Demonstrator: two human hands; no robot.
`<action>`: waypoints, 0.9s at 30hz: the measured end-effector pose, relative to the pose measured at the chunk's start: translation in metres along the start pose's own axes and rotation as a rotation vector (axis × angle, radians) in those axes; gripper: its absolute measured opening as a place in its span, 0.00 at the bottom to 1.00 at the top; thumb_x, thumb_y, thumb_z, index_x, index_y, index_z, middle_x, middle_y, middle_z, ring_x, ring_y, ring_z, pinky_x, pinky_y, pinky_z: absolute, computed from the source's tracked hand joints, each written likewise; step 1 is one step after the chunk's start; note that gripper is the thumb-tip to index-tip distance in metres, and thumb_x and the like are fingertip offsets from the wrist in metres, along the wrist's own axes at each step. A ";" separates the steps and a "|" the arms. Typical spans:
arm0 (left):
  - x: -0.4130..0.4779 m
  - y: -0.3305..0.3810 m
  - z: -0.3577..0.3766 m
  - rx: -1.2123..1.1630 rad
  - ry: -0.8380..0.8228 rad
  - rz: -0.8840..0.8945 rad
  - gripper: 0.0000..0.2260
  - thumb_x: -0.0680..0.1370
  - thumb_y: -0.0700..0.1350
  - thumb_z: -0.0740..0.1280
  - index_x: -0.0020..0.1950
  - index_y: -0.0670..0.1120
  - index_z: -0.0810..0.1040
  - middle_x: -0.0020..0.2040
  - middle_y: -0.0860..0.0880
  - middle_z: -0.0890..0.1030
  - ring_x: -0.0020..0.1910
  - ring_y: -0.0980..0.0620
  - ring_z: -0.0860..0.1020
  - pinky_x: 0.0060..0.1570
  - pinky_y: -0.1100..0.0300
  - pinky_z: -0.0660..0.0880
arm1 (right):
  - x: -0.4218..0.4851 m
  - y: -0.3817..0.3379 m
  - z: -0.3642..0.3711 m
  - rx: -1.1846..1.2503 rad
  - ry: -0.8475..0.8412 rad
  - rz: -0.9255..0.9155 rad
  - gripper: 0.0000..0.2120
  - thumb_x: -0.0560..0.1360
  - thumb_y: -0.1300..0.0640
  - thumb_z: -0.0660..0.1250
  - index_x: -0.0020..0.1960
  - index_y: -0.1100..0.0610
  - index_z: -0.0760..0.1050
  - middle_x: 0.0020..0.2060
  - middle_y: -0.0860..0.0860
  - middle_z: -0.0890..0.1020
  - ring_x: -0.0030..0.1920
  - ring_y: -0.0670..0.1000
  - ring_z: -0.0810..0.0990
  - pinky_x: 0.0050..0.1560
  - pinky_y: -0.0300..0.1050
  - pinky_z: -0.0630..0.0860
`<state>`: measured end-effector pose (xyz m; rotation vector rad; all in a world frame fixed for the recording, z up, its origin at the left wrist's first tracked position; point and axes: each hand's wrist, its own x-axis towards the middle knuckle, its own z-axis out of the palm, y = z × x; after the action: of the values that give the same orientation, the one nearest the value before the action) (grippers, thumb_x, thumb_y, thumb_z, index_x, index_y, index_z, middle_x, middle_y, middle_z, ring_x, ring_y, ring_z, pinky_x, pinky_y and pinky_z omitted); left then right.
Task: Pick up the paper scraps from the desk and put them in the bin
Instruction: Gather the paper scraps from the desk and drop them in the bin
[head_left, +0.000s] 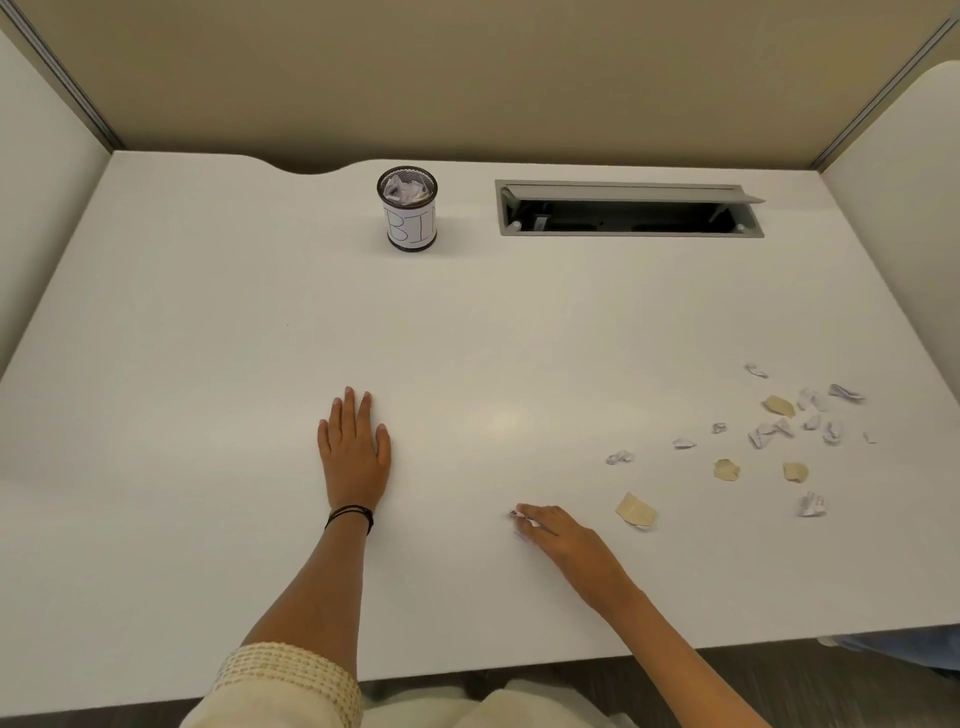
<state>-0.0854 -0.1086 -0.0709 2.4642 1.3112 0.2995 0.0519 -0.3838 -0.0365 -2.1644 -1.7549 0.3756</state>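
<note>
The person's left hand (355, 452) lies flat on the white table (208, 364), palm down, fingers straight and close together, holding nothing; a dark cord bracelet (350, 516) circles its wrist and a cream sleeve (291, 680) covers the forearm near the table's front edge. The right hand (558, 535) reaches in from the right, low over the table, with its fingertips pinched on a small white scrap (518, 519), though that spot is a little blurred. Just to the right of that hand sits a tan scrap (636, 510), and beyond it, toward the right side of the table, the other paper scraps (769, 431) lie scattered, some white and crumpled, some tan, mostly apart from each other. The bin (408, 223), a small dark mesh cup wrapped in a white hand-lettered label, stands upright at the back of the table, well apart from both hands, with crumpled paper showing inside its rim. To the right of the bin a grey cable hatch (628, 210) is set into the table with its lid tipped open.
</note>
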 end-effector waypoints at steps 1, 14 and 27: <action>0.002 -0.001 0.000 0.000 -0.009 0.011 0.26 0.78 0.52 0.47 0.74 0.44 0.63 0.75 0.43 0.61 0.74 0.44 0.58 0.72 0.46 0.53 | 0.004 0.003 -0.003 -0.023 0.015 -0.010 0.26 0.62 0.64 0.78 0.59 0.57 0.77 0.57 0.51 0.80 0.55 0.47 0.79 0.41 0.35 0.80; 0.034 -0.007 -0.003 0.007 -0.082 0.091 0.26 0.79 0.53 0.47 0.76 0.48 0.59 0.77 0.48 0.55 0.76 0.48 0.53 0.73 0.53 0.46 | 0.114 0.036 -0.041 0.738 0.267 0.556 0.10 0.70 0.70 0.68 0.42 0.57 0.81 0.38 0.35 0.82 0.40 0.36 0.79 0.39 0.26 0.73; 0.047 -0.009 -0.002 0.010 -0.072 0.092 0.24 0.80 0.52 0.49 0.76 0.49 0.58 0.77 0.50 0.55 0.76 0.52 0.51 0.73 0.54 0.47 | 0.327 0.043 -0.113 1.049 0.270 0.560 0.05 0.70 0.63 0.72 0.45 0.57 0.81 0.45 0.53 0.83 0.49 0.49 0.79 0.47 0.36 0.74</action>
<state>-0.0666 -0.0645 -0.0709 2.5229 1.1753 0.2244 0.2033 -0.0820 0.0493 -1.7039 -0.5185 0.8469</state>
